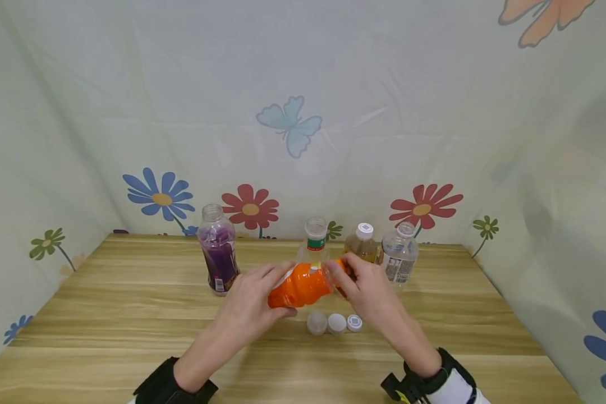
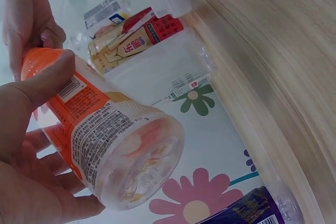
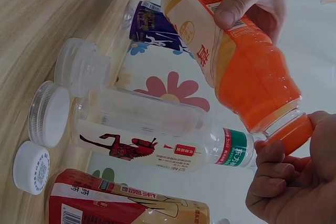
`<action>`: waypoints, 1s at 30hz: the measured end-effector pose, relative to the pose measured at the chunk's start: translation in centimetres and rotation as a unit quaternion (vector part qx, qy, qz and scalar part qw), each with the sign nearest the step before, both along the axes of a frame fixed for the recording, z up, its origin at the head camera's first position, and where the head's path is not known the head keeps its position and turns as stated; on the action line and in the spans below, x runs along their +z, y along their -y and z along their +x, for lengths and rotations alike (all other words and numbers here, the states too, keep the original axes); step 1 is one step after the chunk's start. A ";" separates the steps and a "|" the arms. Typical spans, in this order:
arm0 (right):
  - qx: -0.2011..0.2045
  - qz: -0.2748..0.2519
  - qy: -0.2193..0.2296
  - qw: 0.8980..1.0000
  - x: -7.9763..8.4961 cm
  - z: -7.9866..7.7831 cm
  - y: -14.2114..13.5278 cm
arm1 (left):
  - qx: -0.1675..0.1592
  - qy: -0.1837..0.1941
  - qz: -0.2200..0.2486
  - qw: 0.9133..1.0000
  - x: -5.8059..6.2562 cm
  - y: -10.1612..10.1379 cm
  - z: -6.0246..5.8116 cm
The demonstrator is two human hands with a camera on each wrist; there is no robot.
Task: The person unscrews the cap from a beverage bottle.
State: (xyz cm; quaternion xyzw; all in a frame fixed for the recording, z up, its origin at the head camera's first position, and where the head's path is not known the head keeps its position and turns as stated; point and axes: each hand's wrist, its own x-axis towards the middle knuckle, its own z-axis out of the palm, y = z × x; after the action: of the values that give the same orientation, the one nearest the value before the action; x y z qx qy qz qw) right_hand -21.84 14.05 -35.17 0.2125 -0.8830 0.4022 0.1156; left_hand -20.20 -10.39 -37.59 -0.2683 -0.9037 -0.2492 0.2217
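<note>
An orange-labelled bottle [image 1: 303, 285] is held tilted above the table, its base toward the left and its orange cap [image 3: 290, 134] toward the right. My left hand [image 1: 249, 297] grips the body, thumb along the label in the left wrist view. The thumb and fingers of my right hand [image 1: 371, 286] pinch the cap at the neck. Below the bottle, three loose caps lie in a row on the table: a translucent cap [image 1: 316, 322], a white cap with a clear rim [image 1: 336, 323] and a white printed cap [image 1: 354, 322].
Behind my hands stand an uncapped purple bottle [image 1: 219, 252] at left, a clear bottle with a green neck band [image 1: 315, 242], a white-capped bottle of yellowish look [image 1: 362, 243] and an uncapped clear bottle [image 1: 400, 255]. A flowered curtain [image 1: 353, 168] hangs behind the wooden table [image 1: 131, 314].
</note>
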 end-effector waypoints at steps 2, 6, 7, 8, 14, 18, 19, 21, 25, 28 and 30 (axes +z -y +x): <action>0.001 0.002 -0.005 1.000 0.0 0.0 0.1 | -0.004 0.005 0.006 1.000 0.0 0.0 0.0; 0.004 0.003 -0.004 1.000 0.0 0.0 0.1 | -0.010 0.014 0.013 1.000 0.1 0.1 0.0; 0.004 0.003 -0.002 1.000 0.0 0.0 0.1 | -0.012 0.016 0.013 1.000 0.1 0.1 0.0; 0.004 0.003 -0.002 1.000 0.0 -0.1 0.1 | -0.013 0.018 0.015 1.000 0.1 0.1 0.0; 0.008 0.000 -0.034 0.999 -0.2 -0.4 0.0 | -0.019 0.031 0.024 0.999 -0.3 0.0 -0.3; 0.002 0.003 -0.052 0.999 -0.6 -0.6 0.0 | -0.020 0.030 0.021 0.999 -0.6 -0.1 -0.4; -0.002 0.007 -0.053 0.999 -0.7 -0.6 0.0 | -0.019 0.026 0.018 0.999 -0.7 -0.2 -0.5; -0.011 0.024 -0.052 0.998 -0.8 -0.6 0.0 | -0.014 0.016 0.011 1.000 -0.7 -0.2 -0.5; -0.053 0.085 -0.043 0.994 -0.9 -0.6 0.1 | 0.001 -0.006 -0.013 1.000 -0.8 -0.4 -0.3; -0.083 0.122 -0.034 0.988 -1.0 -0.5 0.1 | 0.011 -0.013 -0.033 0.999 -0.9 -0.6 -0.2; -0.095 0.133 -0.030 0.986 -1.0 -0.6 0.1 | 0.015 -0.016 -0.039 0.999 -0.9 -0.7 -0.1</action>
State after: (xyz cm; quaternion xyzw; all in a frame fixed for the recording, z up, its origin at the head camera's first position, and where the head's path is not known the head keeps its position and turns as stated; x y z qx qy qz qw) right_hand -22.39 14.00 -36.19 0.1533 -0.9411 0.2615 0.1500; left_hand -20.33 -9.70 -38.52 -0.2673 -0.9130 -0.2064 0.2289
